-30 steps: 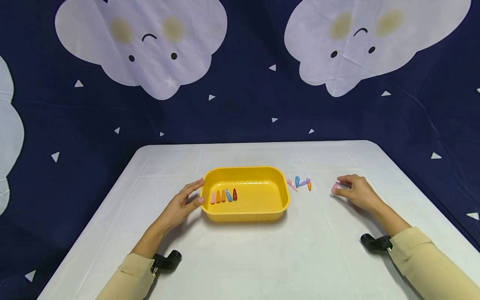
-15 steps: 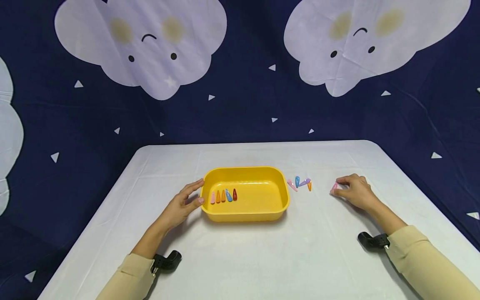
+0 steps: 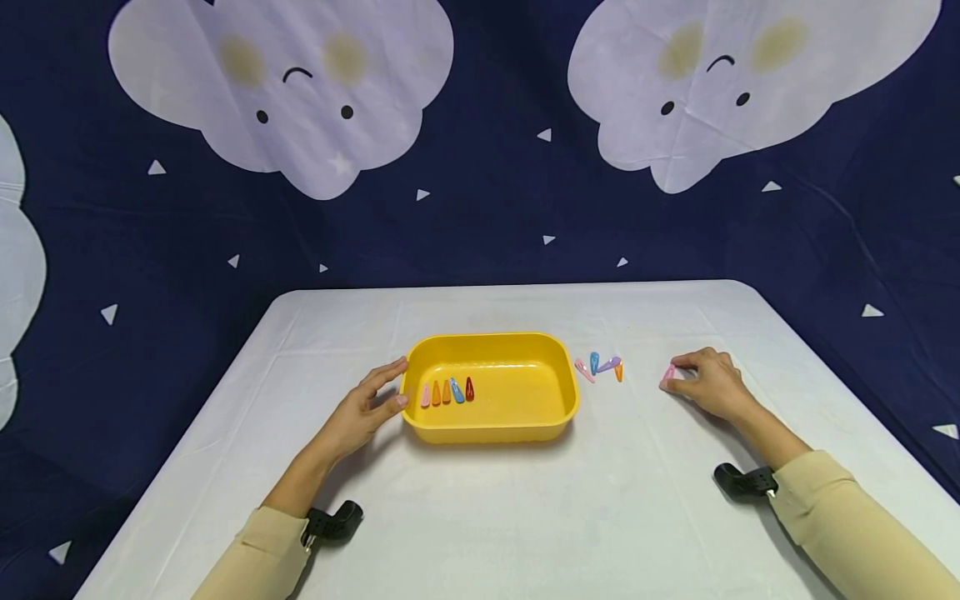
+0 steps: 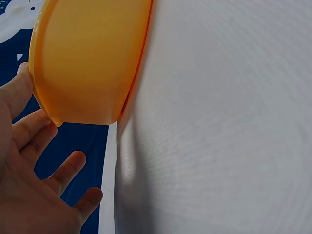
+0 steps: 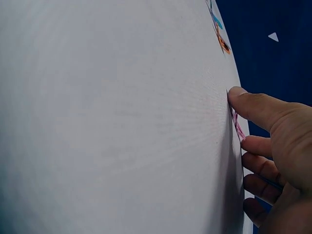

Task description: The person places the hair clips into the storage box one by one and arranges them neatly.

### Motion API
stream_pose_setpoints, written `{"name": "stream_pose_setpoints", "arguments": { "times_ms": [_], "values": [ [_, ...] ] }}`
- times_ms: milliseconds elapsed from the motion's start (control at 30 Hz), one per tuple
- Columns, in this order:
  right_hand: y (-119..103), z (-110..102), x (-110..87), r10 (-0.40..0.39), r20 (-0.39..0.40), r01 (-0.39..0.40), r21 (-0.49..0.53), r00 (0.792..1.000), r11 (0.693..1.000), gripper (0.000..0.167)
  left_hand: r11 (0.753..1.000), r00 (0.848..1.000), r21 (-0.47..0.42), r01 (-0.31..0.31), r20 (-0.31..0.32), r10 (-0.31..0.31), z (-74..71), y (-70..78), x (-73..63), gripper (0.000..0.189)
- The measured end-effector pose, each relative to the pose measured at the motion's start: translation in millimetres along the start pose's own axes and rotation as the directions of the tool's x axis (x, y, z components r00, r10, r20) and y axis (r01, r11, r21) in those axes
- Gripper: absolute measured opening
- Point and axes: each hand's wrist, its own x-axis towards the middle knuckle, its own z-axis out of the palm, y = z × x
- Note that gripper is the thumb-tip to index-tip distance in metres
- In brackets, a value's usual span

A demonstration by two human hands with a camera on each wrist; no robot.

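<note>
My left hand [image 3: 365,410] rests its thumb and fingertips on the left end of a yellow plastic basin [image 3: 491,435]. Seen from the left wrist, the other fingers spread loosely below the basin's rim [image 4: 36,73]. Inside the basin lies a row of snap hair clips: a pink clip [image 3: 426,396], two orange ones, a blue clip [image 3: 457,392] and a red clip [image 3: 470,389]. Out to the right, my right hand [image 3: 712,383] pinches another pink hair clip [image 3: 670,373] between thumb and forefinger, low at the white tabletop. The right wrist view shows that clip [image 5: 238,126] partly behind the thumb.
Just right of the basin lie several loose hair clips: a pink one [image 3: 584,371], a blue one [image 3: 595,362], a purple one [image 3: 609,364] and an orange one [image 3: 619,372]. White cloth covers the table [image 3: 495,525]. Dark blue cloud-print fabric [image 3: 495,217] hangs behind.
My right hand and forearm have shifted very slightly leftward, with the pink hair clip still between the fingertips. The left hand and the basin stay where they were.
</note>
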Motion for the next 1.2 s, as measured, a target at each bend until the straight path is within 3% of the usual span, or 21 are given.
{"name": "stream_pose_setpoints", "arguments": {
  "times_ms": [600,900,1200],
  "values": [
    [-4.9,-4.7,2.0,-0.018,-0.008,0.019,0.043,1.000,0.999,0.054,1.000,1.000,-0.001,0.009,0.003,-0.009,-0.1,-0.9,0.1,0.053],
    [-26.5,-14.2,6.0,-0.054,0.005,0.053,0.088,0.999,0.995,0.054,1.000,1.000,0.000,0.008,0.003,-0.008,0.1,-0.3,0.5,0.053],
    [-61.8,-23.8,6.4,-0.100,0.000,0.099,0.112,0.995,0.989,0.057,1.000,1.000,-0.008,0.009,0.002,-0.009,-0.3,-0.4,0.3,0.053]
  ]
}}
